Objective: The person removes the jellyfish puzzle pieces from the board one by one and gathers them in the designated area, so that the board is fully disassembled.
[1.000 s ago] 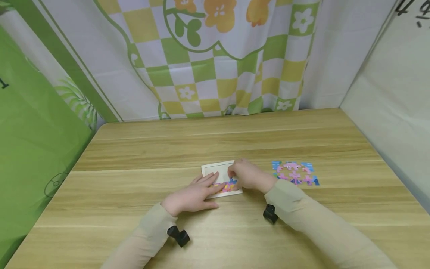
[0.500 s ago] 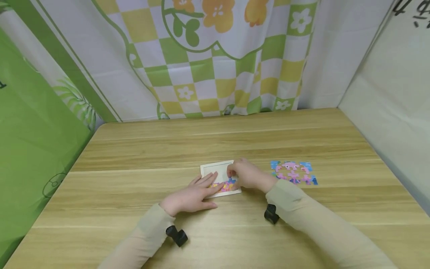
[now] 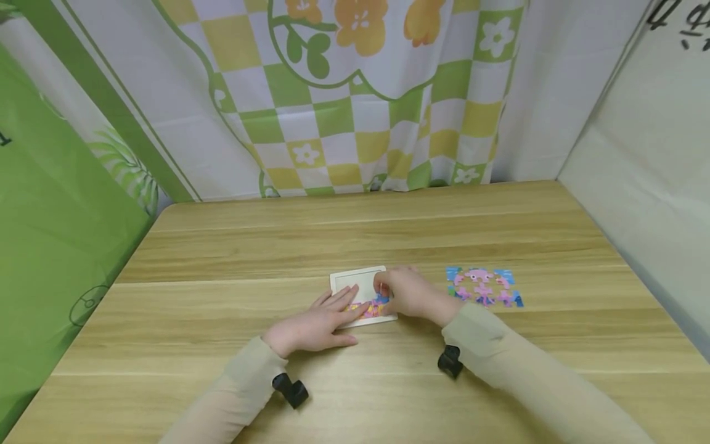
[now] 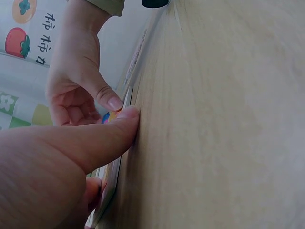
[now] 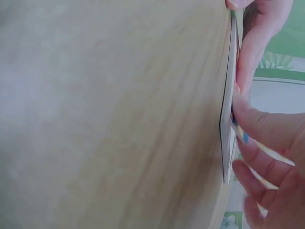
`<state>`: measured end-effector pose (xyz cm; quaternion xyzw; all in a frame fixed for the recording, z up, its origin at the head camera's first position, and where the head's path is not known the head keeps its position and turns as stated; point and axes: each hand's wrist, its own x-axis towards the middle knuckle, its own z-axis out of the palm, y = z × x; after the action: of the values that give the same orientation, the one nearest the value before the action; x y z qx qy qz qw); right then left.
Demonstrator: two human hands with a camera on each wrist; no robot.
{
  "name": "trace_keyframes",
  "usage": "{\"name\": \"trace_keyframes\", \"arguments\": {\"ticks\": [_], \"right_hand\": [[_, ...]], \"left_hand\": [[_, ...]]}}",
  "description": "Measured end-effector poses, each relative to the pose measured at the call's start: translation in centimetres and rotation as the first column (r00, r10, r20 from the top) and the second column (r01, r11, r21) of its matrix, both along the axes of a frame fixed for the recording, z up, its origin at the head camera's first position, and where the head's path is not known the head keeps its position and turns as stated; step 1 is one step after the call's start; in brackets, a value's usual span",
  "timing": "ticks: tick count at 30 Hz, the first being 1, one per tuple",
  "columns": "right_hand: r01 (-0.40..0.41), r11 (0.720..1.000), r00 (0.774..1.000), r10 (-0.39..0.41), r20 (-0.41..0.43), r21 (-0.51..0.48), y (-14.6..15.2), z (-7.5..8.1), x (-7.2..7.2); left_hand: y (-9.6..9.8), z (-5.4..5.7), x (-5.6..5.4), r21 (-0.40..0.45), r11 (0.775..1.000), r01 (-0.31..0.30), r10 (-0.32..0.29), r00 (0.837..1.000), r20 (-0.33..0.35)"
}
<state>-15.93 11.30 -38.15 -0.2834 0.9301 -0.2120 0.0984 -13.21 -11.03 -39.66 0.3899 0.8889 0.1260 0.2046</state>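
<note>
A white puzzle frame [image 3: 344, 279] lies at the middle of the table, with pink, yellow and blue jigsaw pieces [image 3: 373, 310] along its near side. My left hand [image 3: 313, 324] rests on the frame's left part, fingers spread and straight across the pieces. At the right side of the frame, my right hand [image 3: 413, 293] pinches a blue-edged puzzle piece [image 5: 245, 138] between thumb and fingers, tilted up from the board. Most of that piece is hidden by the fingers. In the left wrist view, the right thumb comes down close beside the left thumb [image 4: 107, 140].
To the right on the wooden table [image 3: 222, 246] lies a group of loose puzzle pieces [image 3: 482, 287] with a pink character on blue. A checkered curtain [image 3: 360, 123] hangs behind the far edge. Each wrist carries a black camera [image 3: 290, 390].
My right wrist has shifted slightly, and the fingers stay at the frame's right side with the puzzle piece. My left hand stays spread on the frame.
</note>
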Motion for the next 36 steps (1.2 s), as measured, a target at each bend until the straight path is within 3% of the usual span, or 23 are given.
{"name": "trace_keyframes", "arguments": {"ticks": [4, 9, 17, 24, 29, 34, 36], "right_hand": [[-0.040, 0.994, 0.999, 0.041, 0.004, -0.101, 0.3, -0.1, 0.0], [-0.057, 0.966, 0.997, 0.070, 0.042, -0.253, 1.1, -0.1, 0.1], [-0.038, 0.930, 0.989, 0.088, 0.121, -0.365, 1.9, 0.2, 0.4], [-0.006, 0.884, 0.951, 0.150, 0.272, -0.467, 3.0, 0.2, 0.9], [0.071, 0.874, 0.930, 0.116, 0.348, -0.482, 4.2, 0.0, 1.6], [0.164, 0.869, 0.888, 0.077, 0.454, -0.467, 6.2, -0.1, 2.4], [0.185, 0.869, 0.883, 0.058, 0.466, -0.459, 7.1, -0.2, 2.6]], "left_hand": [[0.0, -0.1, 0.0, 0.005, 1.000, -0.007, 0.007, 1.000, 0.010], [0.0, -0.1, 0.0, 0.006, 1.000, -0.004, 0.004, 1.000, -0.005], [-0.1, -0.1, 0.0, 0.003, 1.000, -0.007, 0.007, 1.000, -0.004], [-0.1, -0.2, -0.1, -0.005, 1.000, -0.010, 0.010, 1.000, 0.014], [-0.1, -0.1, -0.1, -0.004, 1.000, -0.002, 0.002, 1.000, 0.017], [-0.1, -0.2, -0.2, -0.003, 1.000, 0.003, -0.003, 1.000, 0.008], [-0.1, -0.3, -0.2, -0.009, 1.000, 0.001, -0.001, 1.000, 0.012]]}}
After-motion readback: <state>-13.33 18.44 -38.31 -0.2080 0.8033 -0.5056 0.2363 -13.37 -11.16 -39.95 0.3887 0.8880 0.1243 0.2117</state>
